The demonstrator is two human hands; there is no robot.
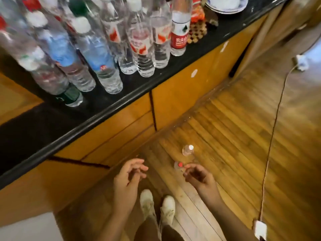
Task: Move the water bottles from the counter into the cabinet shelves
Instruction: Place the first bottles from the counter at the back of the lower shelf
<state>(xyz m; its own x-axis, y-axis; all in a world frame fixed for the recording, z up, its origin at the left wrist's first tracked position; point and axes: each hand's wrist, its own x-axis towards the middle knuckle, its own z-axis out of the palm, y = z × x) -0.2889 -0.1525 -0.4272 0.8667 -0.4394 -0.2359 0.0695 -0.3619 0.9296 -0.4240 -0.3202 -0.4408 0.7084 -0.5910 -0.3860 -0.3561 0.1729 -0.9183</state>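
- Head view, looking steeply down: your two hands hang in front of you, low in the picture, above a wooden plank floor (234, 136) and your white shoes (157, 207).
- Your left hand (129, 173) is released, fingers loosely curled, grasping nothing.
- Your right hand (198, 174) is also released and holds nothing; its fingertips lie just beside the red cap of a small bottle on the floor, but whether they touch it cannot be told.
- Two small bottles stand upright on the floor ahead of your shoes: the red-capped bottle (178, 165) nearer you, and a white-capped bottle (188, 150) just beyond it.
- A black worktop (107, 105) runs diagonally across the upper left. A crowded cluster of water bottles (97, 49) stands on it, many clear with red, blue or green labels; one with a red label (179, 30) stands at the right end of the row.
- Beyond the bottles, blue-rimmed plates (225, 6) are stacked near the far end of the worktop.
- Below the worktop, the yellow wooden cabinet doors (182, 94) look closed. No shelf is visible.
- A thin cable (274, 127) trails across the floor on the right.
- Progress, as a judgement: the task looks barely begun. Nearly all the bottles remain on the worktop, two sit on the floor, and none can be seen inside the cabinet.
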